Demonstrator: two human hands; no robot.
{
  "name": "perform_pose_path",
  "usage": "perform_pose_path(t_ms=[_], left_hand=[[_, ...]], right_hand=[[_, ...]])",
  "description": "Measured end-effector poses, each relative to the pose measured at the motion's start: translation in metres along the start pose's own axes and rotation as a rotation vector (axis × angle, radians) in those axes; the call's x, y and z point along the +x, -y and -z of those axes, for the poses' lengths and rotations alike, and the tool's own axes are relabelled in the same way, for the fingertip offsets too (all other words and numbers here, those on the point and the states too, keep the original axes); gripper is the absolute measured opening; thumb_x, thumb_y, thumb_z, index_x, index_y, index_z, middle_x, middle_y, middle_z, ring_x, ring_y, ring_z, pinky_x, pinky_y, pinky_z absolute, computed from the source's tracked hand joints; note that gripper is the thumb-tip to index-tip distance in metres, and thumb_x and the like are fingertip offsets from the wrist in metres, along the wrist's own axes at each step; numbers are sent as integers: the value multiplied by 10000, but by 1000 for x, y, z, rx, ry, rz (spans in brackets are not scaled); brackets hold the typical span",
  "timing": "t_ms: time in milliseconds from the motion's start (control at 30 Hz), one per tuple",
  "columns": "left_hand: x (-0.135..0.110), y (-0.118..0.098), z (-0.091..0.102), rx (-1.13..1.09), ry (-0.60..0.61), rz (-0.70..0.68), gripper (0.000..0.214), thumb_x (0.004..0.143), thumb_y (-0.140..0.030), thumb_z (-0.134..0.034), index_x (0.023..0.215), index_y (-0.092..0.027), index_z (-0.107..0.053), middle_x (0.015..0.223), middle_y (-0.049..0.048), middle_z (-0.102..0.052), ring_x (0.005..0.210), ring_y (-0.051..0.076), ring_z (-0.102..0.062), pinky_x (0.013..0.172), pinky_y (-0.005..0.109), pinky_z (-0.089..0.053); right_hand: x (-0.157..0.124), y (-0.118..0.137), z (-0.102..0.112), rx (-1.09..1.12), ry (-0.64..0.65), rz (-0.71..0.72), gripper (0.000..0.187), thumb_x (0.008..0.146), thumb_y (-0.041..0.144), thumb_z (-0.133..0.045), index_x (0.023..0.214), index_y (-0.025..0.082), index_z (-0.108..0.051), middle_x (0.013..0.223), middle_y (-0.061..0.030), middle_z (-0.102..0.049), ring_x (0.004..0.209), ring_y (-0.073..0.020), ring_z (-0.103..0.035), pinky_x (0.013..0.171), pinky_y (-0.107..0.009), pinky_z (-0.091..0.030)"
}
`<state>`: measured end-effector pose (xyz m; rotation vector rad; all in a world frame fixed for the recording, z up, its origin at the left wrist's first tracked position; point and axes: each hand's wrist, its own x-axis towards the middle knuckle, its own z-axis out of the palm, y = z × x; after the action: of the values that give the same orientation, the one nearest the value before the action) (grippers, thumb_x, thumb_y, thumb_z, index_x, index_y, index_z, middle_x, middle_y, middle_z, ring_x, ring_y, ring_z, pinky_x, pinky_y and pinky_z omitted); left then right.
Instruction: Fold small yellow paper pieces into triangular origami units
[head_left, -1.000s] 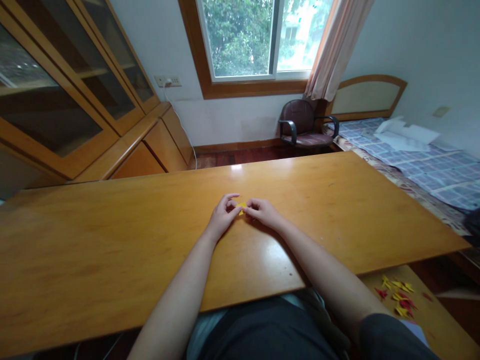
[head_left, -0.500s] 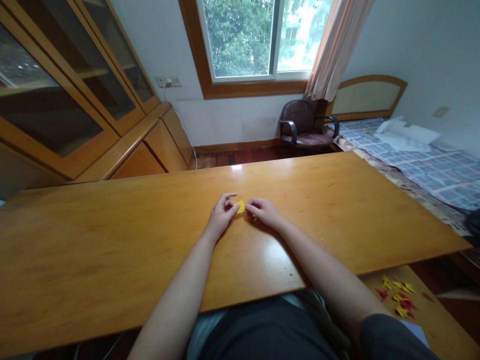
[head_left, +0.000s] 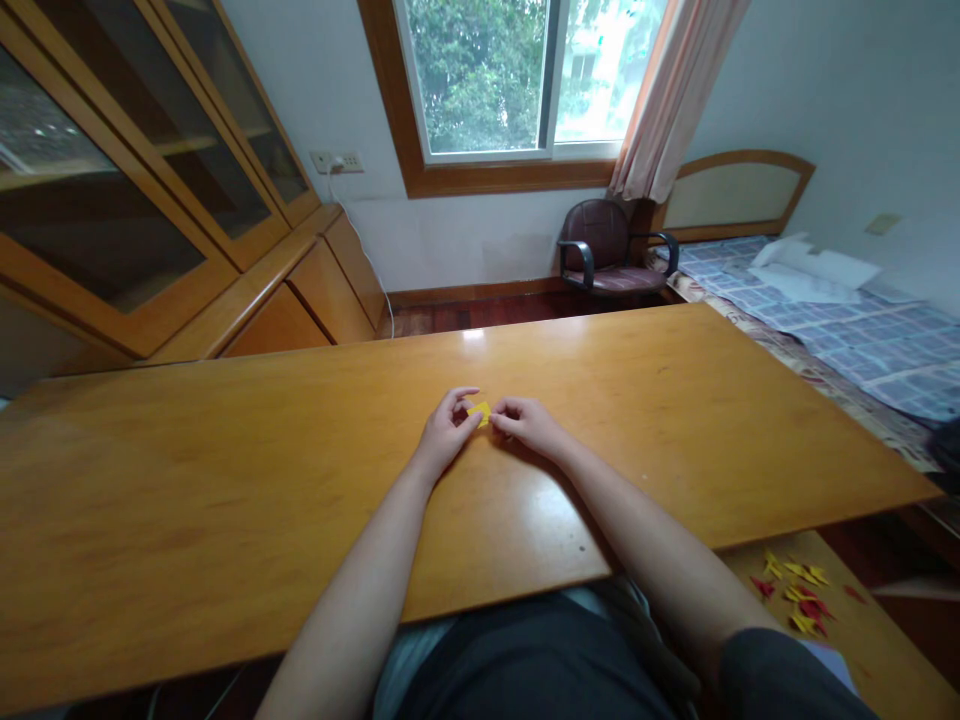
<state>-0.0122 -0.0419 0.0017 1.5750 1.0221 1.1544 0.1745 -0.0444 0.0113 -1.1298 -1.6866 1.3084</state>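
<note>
Between my hands, just above the wooden table, is a small piece of folded yellow paper. My left hand grips it from the left, thumb on the near side and index finger stretched out above it. At its right edge my right hand pinches the paper between thumb and fingertips. The folds are too small to make out, and my fingers cover part of both edges.
Several folded red and yellow paper pieces lie on a lower wooden surface at the right. Beyond the table stand an armchair, a bed and a glass-door cabinet.
My left hand has shifted very slightly to the right, its thumb further over the yellow paper, which has turned a little. My right hand has hardly moved.
</note>
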Motion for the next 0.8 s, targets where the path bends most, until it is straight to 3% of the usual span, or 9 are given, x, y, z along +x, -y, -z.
perform_pose_path(t_ms=[800], left_hand=[[-4,-2,0,20,16,0,418,824,-281,-651,1220,-205,-541,764,-27,-546,692,103,-514,671,208,-413]], right_hand=[[2,0,0,-141,-8,74,194,847,318,-581,785,141,-631,656,-5,-641,593,-116,-551,571,-216,-393]])
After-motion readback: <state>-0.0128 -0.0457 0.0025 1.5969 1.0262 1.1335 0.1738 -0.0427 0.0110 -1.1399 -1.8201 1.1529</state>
